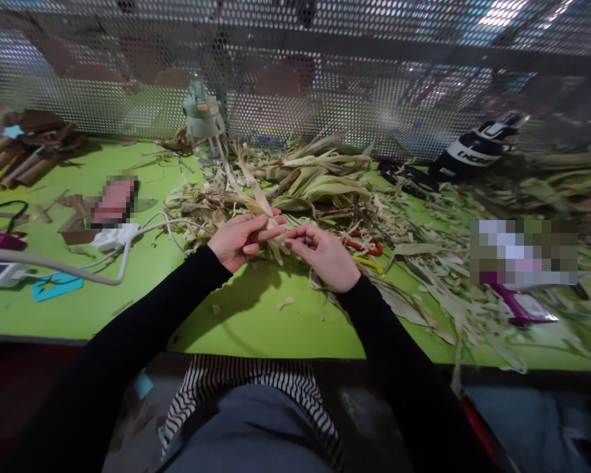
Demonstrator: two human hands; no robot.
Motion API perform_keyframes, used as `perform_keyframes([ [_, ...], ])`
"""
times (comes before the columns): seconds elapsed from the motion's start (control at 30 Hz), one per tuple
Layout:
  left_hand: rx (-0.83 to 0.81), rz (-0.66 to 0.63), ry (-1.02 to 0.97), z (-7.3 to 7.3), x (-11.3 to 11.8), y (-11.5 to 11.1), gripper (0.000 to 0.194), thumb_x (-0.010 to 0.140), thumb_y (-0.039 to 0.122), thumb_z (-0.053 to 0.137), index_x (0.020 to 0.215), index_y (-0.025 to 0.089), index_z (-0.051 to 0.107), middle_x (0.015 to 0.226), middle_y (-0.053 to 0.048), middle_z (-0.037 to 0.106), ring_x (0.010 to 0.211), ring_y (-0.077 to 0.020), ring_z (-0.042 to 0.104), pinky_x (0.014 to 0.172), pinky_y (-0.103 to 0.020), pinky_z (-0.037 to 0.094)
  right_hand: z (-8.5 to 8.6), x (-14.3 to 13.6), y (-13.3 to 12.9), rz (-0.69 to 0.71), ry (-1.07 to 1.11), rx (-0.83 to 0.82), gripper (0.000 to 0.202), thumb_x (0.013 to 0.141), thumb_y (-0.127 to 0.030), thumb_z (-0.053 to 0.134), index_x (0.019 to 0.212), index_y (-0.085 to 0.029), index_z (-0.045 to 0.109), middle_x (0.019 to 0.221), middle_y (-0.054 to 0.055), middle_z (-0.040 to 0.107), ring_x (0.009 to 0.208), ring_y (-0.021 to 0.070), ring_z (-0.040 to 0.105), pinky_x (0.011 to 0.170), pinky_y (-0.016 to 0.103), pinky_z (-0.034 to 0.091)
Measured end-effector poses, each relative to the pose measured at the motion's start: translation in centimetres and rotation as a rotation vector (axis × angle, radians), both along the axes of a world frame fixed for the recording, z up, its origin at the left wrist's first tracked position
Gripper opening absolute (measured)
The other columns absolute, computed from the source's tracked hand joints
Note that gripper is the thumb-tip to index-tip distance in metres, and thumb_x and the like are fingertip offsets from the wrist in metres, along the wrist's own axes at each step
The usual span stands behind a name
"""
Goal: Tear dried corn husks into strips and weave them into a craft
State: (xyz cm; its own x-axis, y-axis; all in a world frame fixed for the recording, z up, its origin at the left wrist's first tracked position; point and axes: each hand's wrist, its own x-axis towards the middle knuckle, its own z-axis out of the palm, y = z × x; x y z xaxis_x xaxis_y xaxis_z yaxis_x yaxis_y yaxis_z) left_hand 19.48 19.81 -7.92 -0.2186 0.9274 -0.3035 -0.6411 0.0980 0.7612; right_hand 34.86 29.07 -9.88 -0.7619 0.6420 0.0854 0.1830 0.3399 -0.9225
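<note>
Husk strip (261,199): held in left hand (245,239) above worktop (249,318), between near and far edges | right hand (324,255): fingers curled just beside strip's lower end, contact unclear | light pinch advised, thin fibres being likely to split.

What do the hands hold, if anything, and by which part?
The left hand holds a husk strip near its lower end; whether the right hand grips it is unclear.
</note>
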Motion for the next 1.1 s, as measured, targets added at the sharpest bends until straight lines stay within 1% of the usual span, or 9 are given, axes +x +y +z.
perform_keyframes([
  [0.13,-0.003,0.003,-0.001,-0.1,0.1,0.0,0.021,0.089,0.011,0.045,0.101,0.009,0.062,0.110,-0.012,0.066,0.068,-0.0054,0.067,0.028,-0.005,0.026,0.3,0.0,-0.2,0.039,-0.090,0.132,0.018,0.081,-0.034,0.055,0.079,-0.017,0.062,0.071,0.001,0.060,0.060,0.0122,0.048,0.059,0.026,0.037],
  [0.23,0.019,0.016,0.013,-0.2,0.2,0.0,0.021,0.089,0.011,0.045,0.102,0.011,0.062,0.112,-0.012,0.066,0.067,-0.0052,0.067,0.028,-0.006,0.025,0.3,-0.1,-0.3,0.026,-0.083,0.198,0.018,0.081,-0.033,0.054,0.075,-0.017,0.060,0.073,0.001,0.059,0.064,0.0125,0.048,0.062,0.026,0.036],
  [0.5,0.091,0.043,-0.003,-0.3,0.4,0.2,0.023,0.089,0.008,0.044,0.103,0.011,0.061,0.115,-0.011,0.065,0.072,-0.0043,0.066,0.030,-0.006,0.025,-1.3,-0.9,-0.6,0.056,0.045,-0.178,0.013,0.077,-0.031,0.056,0.077,-0.019,0.050,0.071,-0.002,0.054,0.062,0.0113,0.050,0.063,0.026,0.042],
  [0.57,0.084,0.035,0.019,-0.3,0.4,0.1,0.022,0.088,0.009,0.045,0.102,0.013,0.062,0.113,-0.010,0.066,0.071,-0.0043,0.065,0.030,-0.006,0.024,-1.4,-1.0,-0.8,0.046,0.072,-0.218,0.013,0.076,-0.029,0.056,0.076,-0.019,0.047,0.070,-0.003,0.053,0.062,0.0111,0.051,0.064,0.027,0.044],
  [0.63,0.060,0.019,0.086,-0.4,0.5,0.1,0.019,0.087,0.014,0.051,0.101,0.014,0.063,0.107,-0.008,0.067,0.067,-0.0048,0.064,0.030,-0.008,0.022,-1.3,-1.1,-0.8,0.002,0.071,-0.149,0.013,0.076,-0.028,0.055,0.074,-0.019,0.046,0.068,-0.003,0.052,0.061,0.0109,0.050,0.063,0.027,0.043],
  [0.73,0.022,0.006,0.276,-0.8,0.8,0.0,0.022,0.079,0.021,0.064,0.100,0.015,0.067,0.085,-0.003,0.067,0.051,-0.0026,0.055,0.030,-0.011,0.020,-1.1,-0.9,-0.7,-0.063,0.045,0.016,0.015,0.079,-0.031,0.053,0.072,-0.019,0.046,0.065,-0.003,0.050,0.058,0.0107,0.046,0.058,0.026,0.038],
  [0.83,0.034,0.043,0.391,-1.4,1.0,0.2,0.022,0.075,0.024,0.068,0.095,0.014,0.070,0.067,0.001,0.061,0.045,-0.0010,0.044,0.036,-0.012,0.026,-1.1,-0.8,-0.8,-0.069,0.022,0.097,0.016,0.080,-0.032,0.052,0.073,-0.019,0.046,0.065,-0.003,0.052,0.058,0.0113,0.048,0.057,0.026,0.037],
  [0.97,0.074,0.070,0.345,-2.0,1.1,0.7,0.017,0.077,0.025,0.064,0.083,0.011,0.070,0.068,-0.002,0.064,0.056,-0.0054,0.052,0.050,-0.015,0.038,-1.5,-1.1,-1.3,-0.043,-0.006,0.078,0.017,0.081,-0.033,0.052,0.074,-0.020,0.045,0.065,-0.003,0.054,0.059,0.0127,0.054,0.058,0.026,0.041],
  [1.1,0.053,0.108,0.162,-2.2,1.4,1.1,0.018,0.086,0.020,0.050,0.079,0.010,0.064,0.066,-0.003,0.063,0.061,-0.0087,0.058,0.062,-0.020,0.046,-1.6,-1.2,-2.0,-0.041,-0.001,0.181,0.017,0.082,-0.032,0.053,0.071,-0.019,0.047,0.067,-0.002,0.056,0.057,0.0111,0.049,0.057,0.025,0.039],
])
